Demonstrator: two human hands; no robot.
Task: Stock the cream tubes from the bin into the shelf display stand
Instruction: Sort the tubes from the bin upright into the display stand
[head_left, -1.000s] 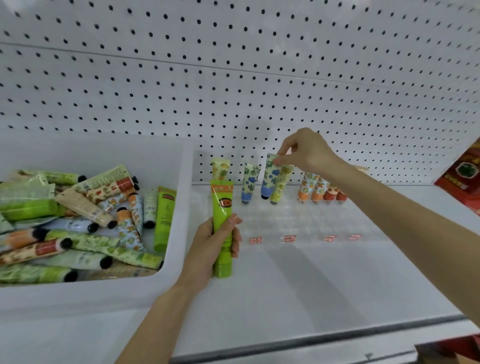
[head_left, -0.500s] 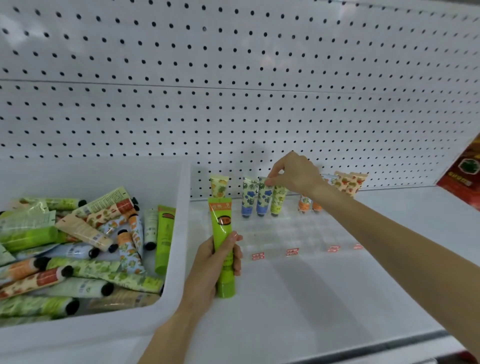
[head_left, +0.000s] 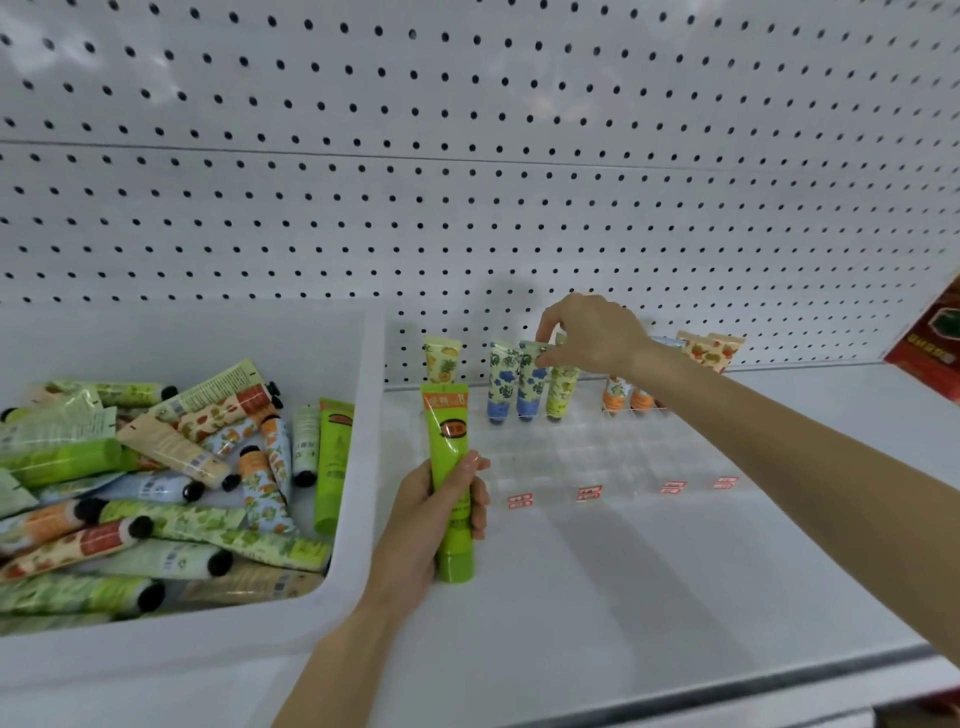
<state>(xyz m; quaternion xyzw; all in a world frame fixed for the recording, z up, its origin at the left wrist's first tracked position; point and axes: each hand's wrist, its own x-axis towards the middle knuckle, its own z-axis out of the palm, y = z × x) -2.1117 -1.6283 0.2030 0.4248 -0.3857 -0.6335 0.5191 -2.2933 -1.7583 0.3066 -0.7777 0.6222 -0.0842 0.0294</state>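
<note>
A: Orientation of the bright green plastic cream tube (head_left: 450, 431)?
B: Long axis vertical, cap down, orange oval label. Left hand (head_left: 426, 525) wraps it, beside the clear acrylic display stand (head_left: 571, 457).
A: Right hand (head_left: 597, 338)?
B: Pinching the top of an upright blue-flowered cream tube (head_left: 531, 387) in the stand's back row.

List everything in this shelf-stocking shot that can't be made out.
Head view:
- Print on the green tube in the left hand: blurred.
- Top of the blue-flowered tube pinched by the right hand: hidden by that hand.
- Red labels on the clear display stand: too small to read.
- Red box: cut off by the right edge.
- Lower tubes in the bin: buried under others.
</note>
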